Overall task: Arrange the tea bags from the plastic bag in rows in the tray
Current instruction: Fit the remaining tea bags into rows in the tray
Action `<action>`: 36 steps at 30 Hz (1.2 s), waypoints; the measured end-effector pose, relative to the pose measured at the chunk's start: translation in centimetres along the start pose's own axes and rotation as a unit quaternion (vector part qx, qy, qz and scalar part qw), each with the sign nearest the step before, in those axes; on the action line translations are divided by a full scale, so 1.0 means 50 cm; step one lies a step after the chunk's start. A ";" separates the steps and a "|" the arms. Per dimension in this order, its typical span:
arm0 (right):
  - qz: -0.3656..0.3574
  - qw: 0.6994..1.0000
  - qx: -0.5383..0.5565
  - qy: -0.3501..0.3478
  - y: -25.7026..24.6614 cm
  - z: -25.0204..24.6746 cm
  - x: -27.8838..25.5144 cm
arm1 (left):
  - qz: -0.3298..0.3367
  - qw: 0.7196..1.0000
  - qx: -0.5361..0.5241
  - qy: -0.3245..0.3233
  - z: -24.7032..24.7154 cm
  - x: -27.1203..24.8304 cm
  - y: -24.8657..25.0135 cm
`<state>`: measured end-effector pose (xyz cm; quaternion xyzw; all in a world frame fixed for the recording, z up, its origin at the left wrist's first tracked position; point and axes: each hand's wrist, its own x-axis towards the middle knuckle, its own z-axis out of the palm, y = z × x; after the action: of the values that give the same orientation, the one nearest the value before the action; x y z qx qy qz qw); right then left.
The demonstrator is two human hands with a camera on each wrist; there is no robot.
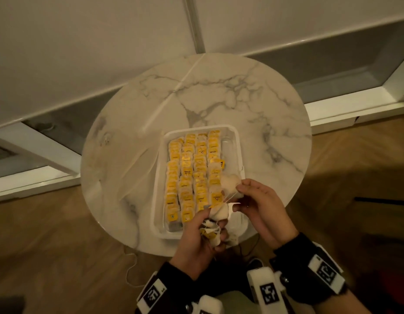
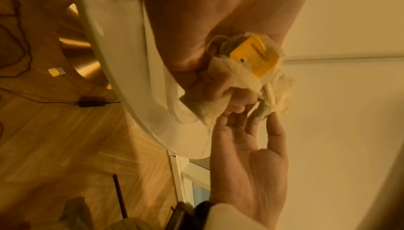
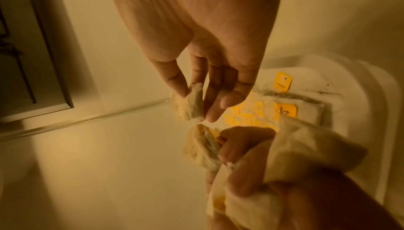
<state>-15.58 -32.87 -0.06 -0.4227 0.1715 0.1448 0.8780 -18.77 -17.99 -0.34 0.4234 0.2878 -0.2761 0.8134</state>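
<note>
Clear rectangular plastic tray, frame centre, on round marble worktop: four rows of yellow-tagged tea bags, right strip bare. Left hand clutching bunched tea bags; right hand pinching one pale tea bag over tray's lower right corner, near worktop edge.

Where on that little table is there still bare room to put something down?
The round marble table is bare beyond the clear plastic tray and to its right. The tray is packed with yellow-tagged tea bags; a clear plastic bag lies left.

Dim, warm yellow light; wrist views soft, edges distorted.
</note>
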 end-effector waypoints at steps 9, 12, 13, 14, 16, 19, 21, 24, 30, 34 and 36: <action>0.000 0.999 -0.046 0.006 0.009 0.027 -0.028 | 0.013 0.999 -0.042 -0.028 -0.032 -0.008 0.002; 0.006 1.000 -0.026 0.010 0.009 0.040 -0.031 | 0.011 0.998 -0.038 -0.041 -0.047 -0.005 0.010; 0.005 1.000 -0.018 0.008 0.009 0.045 -0.033 | 0.010 0.999 -0.027 -0.045 -0.053 -0.003 0.014; 0.001 1.000 -0.013 0.007 0.009 0.051 -0.034 | 0.008 0.999 -0.011 -0.048 -0.057 -0.002 0.018; -0.018 1.000 -0.025 0.005 0.005 0.063 -0.035 | 0.004 0.999 0.029 -0.044 -0.066 0.001 0.024; -0.044 0.997 -0.059 -0.001 -0.005 0.081 -0.038 | 0.009 0.998 0.066 -0.021 -0.077 0.005 0.027; -0.049 0.996 -0.074 -0.014 -0.012 0.093 -0.039 | 0.008 0.998 0.061 -0.015 -0.081 0.007 0.034; -0.067 0.990 -0.117 -0.028 -0.015 0.108 -0.038 | 0.018 0.999 0.036 0.002 -0.090 0.012 0.046; -0.055 0.989 -0.130 -0.043 -0.025 0.126 -0.038 | 0.044 0.999 -0.020 -0.011 -0.091 0.011 0.073; -0.011 0.992 -0.105 -0.066 -0.033 0.139 -0.027 | 0.077 0.996 -0.012 -0.047 -0.067 0.006 0.077; 0.003 0.992 -0.103 -0.076 -0.039 0.145 -0.023 | 0.085 0.994 -0.015 -0.074 -0.058 -0.001 0.081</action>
<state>-14.52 -28.43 6.02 -0.4983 0.0903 0.1962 0.8397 -16.67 -13.55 0.44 0.4125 0.1940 -0.2317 0.8594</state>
